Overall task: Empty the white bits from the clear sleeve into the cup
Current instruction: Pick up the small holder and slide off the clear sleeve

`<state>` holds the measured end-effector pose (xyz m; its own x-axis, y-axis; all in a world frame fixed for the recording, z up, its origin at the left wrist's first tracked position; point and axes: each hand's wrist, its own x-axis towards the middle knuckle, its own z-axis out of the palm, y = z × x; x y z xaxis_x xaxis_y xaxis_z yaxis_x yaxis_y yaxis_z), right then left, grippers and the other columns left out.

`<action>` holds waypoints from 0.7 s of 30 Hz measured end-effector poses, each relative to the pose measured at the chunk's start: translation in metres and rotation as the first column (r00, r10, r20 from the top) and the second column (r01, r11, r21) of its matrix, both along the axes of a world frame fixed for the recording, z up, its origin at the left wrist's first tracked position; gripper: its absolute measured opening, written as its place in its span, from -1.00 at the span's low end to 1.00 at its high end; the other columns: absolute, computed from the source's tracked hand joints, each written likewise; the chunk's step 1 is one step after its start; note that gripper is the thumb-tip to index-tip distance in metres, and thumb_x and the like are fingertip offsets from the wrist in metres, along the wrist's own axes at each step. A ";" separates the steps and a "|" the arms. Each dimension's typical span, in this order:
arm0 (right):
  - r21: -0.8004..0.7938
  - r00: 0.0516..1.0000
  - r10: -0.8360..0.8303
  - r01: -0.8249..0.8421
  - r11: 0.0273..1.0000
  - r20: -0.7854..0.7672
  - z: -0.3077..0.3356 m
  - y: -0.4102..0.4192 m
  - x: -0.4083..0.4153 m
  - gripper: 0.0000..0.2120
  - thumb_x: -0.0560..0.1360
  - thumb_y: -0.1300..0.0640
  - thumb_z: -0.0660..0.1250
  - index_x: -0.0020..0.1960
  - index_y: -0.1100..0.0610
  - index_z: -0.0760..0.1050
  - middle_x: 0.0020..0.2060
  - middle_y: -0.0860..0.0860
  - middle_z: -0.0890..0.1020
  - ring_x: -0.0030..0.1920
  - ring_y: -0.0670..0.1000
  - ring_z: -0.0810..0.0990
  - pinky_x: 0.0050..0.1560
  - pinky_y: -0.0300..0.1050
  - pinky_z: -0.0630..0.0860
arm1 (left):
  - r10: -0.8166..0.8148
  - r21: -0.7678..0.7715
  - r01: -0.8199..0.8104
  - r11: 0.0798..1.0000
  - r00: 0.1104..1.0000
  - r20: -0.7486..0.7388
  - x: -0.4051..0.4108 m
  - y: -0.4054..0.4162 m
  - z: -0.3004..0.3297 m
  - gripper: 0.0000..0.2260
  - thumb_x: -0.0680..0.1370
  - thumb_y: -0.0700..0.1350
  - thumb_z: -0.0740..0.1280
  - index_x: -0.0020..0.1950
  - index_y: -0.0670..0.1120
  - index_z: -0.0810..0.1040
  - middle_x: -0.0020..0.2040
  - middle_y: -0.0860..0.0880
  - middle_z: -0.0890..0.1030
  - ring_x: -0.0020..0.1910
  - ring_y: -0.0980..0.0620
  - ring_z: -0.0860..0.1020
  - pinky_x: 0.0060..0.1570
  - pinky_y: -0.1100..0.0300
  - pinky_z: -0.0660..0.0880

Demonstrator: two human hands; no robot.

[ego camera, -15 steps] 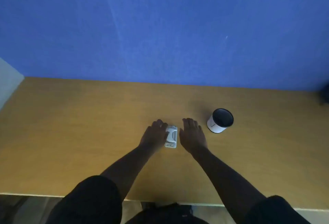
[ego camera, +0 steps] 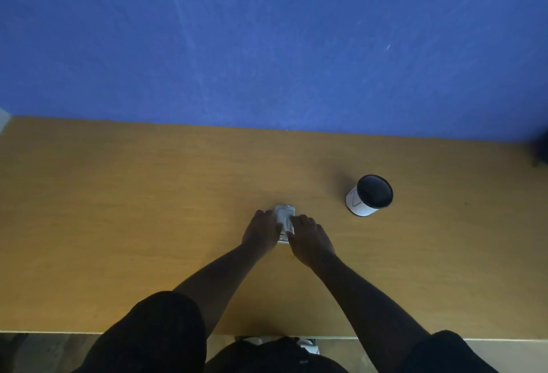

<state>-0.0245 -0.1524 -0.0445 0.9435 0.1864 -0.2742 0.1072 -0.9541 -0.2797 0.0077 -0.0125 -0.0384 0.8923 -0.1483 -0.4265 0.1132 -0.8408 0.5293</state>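
Both hands are down on the clear sleeve point(ego camera: 284, 218) right at the centre of the frame, and here is the relation that matters: the cup point(ego camera: 369, 196) stands up and to the right of that grip, well apart from it, so whatever is lifted has to travel toward the upper right. The right hand point(ego camera: 310, 240) is on the cup's side and is the nearer of the two. The left hand point(ego camera: 262, 231) flanks the sleeve from the other side.

The sleeve's long axis runs roughly up and down the frame, its far end poking out above the fingers and a sliver of its near end showing between the wrists. It lies flat on the wooden table point(ego camera: 118, 224).

Grips now: both hands have their fingers curled in against the sleeve's sides, touching it, narrow rather than spread (whether either has truly pinched it I cannot tell, the light is dim).

The count: one sleeve, one cup, two hands. The white bits inside blur into one pale patch, so they cannot be counted. The cup stands upright, dark mouth open.
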 end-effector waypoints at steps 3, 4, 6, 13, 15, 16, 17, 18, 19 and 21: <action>0.027 0.999 -0.018 0.019 0.999 -0.042 -0.003 0.001 0.000 -0.54 0.61 0.05 0.23 0.45 0.19 0.30 0.31 0.15 0.53 0.22 0.15 0.55 0.15 0.07 0.52 | 0.084 -0.075 -0.086 0.993 0.996 -0.032 0.003 -0.004 -0.001 -0.76 0.56 -0.12 0.28 0.05 -0.29 0.57 0.03 -0.25 0.64 0.04 -0.23 0.59 -0.02 0.03 0.48; 0.032 0.998 -0.020 0.021 0.999 -0.055 -0.003 0.002 0.000 -0.54 0.61 0.05 0.22 0.46 0.18 0.29 0.32 0.14 0.52 0.24 0.14 0.54 0.16 0.07 0.50 | 0.117 -0.097 -0.122 0.988 0.992 -0.053 0.003 -0.005 0.001 -0.77 0.54 -0.13 0.29 0.01 -0.29 0.58 0.00 -0.25 0.65 0.02 -0.23 0.59 -0.08 0.07 0.46; 0.043 0.996 -0.025 0.028 0.999 -0.082 -0.004 0.002 -0.001 -0.54 0.61 0.05 0.21 0.46 0.17 0.27 0.35 0.13 0.50 0.27 0.14 0.53 0.18 0.07 0.48 | 0.155 -0.126 -0.166 0.978 0.983 -0.093 0.003 -0.008 0.003 -0.79 0.53 -0.13 0.30 -0.03 -0.28 0.60 -0.01 -0.24 0.66 0.01 -0.21 0.60 -0.15 0.14 0.36; 0.343 0.954 -0.253 0.294 0.892 -0.160 0.009 0.000 0.002 -0.68 0.63 0.02 0.15 0.31 0.12 0.43 0.10 0.14 0.66 -0.05 0.05 0.64 -0.18 -0.12 0.57 | 0.226 -0.228 -0.272 0.935 0.952 -0.207 0.000 -0.009 0.008 -0.70 0.50 -0.02 0.39 0.03 -0.25 0.66 0.02 -0.24 0.69 0.04 -0.20 0.63 -0.01 0.05 0.54; 0.432 0.934 -0.305 0.356 0.828 -0.186 0.014 -0.004 0.001 -0.61 0.63 0.02 0.17 0.41 0.13 0.33 0.13 0.15 0.66 -0.10 0.03 0.65 -0.27 -0.24 0.50 | 0.249 -0.256 -0.295 0.921 0.949 -0.195 -0.004 -0.009 0.010 -0.69 0.45 0.02 0.46 -0.02 -0.22 0.69 -0.05 -0.21 0.71 -0.04 -0.16 0.66 -0.03 0.03 0.56; 0.462 0.931 -0.313 0.365 0.808 -0.188 0.015 -0.006 0.002 -0.58 0.63 0.01 0.18 0.44 0.13 0.29 0.15 0.17 0.66 -0.05 0.08 0.67 -0.23 -0.20 0.52 | 0.271 -0.279 -0.318 0.906 0.943 -0.196 -0.005 -0.010 0.011 -0.72 0.41 0.00 0.50 -0.04 -0.20 0.71 -0.07 -0.18 0.73 -0.07 -0.12 0.67 -0.04 0.05 0.57; 0.484 0.929 -0.318 0.370 0.793 -0.189 0.017 -0.008 0.002 -0.56 0.63 0.00 0.18 0.46 0.13 0.26 0.15 0.18 0.66 0.01 0.13 0.68 -0.16 -0.15 0.56 | 0.297 -0.309 -0.349 0.885 0.933 -0.204 -0.007 -0.010 0.012 -0.74 0.38 -0.03 0.53 -0.04 -0.18 0.72 -0.08 -0.14 0.74 -0.09 -0.06 0.68 -0.06 0.09 0.57; 0.499 0.928 -0.320 0.371 0.783 -0.189 0.019 -0.010 0.002 -0.54 0.63 0.00 0.19 0.47 0.13 0.25 0.16 0.19 0.66 0.04 0.14 0.67 -0.12 -0.13 0.57 | 0.325 -0.340 -0.381 0.860 0.922 -0.210 -0.010 -0.011 0.014 -0.76 0.35 -0.07 0.56 -0.06 -0.16 0.73 -0.09 -0.12 0.74 -0.13 0.00 0.68 -0.09 0.16 0.57; 0.509 0.928 -0.318 0.371 0.777 -0.193 0.020 -0.013 0.002 -0.54 0.63 0.01 0.20 0.48 0.13 0.24 0.16 0.18 0.66 0.05 0.12 0.67 -0.12 -0.15 0.57 | 0.352 -0.368 -0.408 0.836 0.912 -0.210 -0.012 -0.012 0.017 -0.79 0.33 -0.10 0.58 -0.09 -0.15 0.73 -0.11 -0.10 0.74 -0.16 0.05 0.67 -0.12 0.23 0.55; 0.523 0.927 -0.313 0.375 0.765 -0.207 0.023 -0.017 0.002 -0.54 0.62 0.06 0.23 0.48 0.12 0.26 0.15 0.17 0.66 -0.05 0.01 0.66 -0.25 -0.37 0.50 | 0.376 -0.423 -0.420 0.803 0.907 -0.188 -0.014 -0.014 0.020 -0.89 0.32 -0.18 0.57 -0.18 -0.11 0.73 -0.17 -0.04 0.74 -0.19 0.11 0.66 -0.18 0.33 0.52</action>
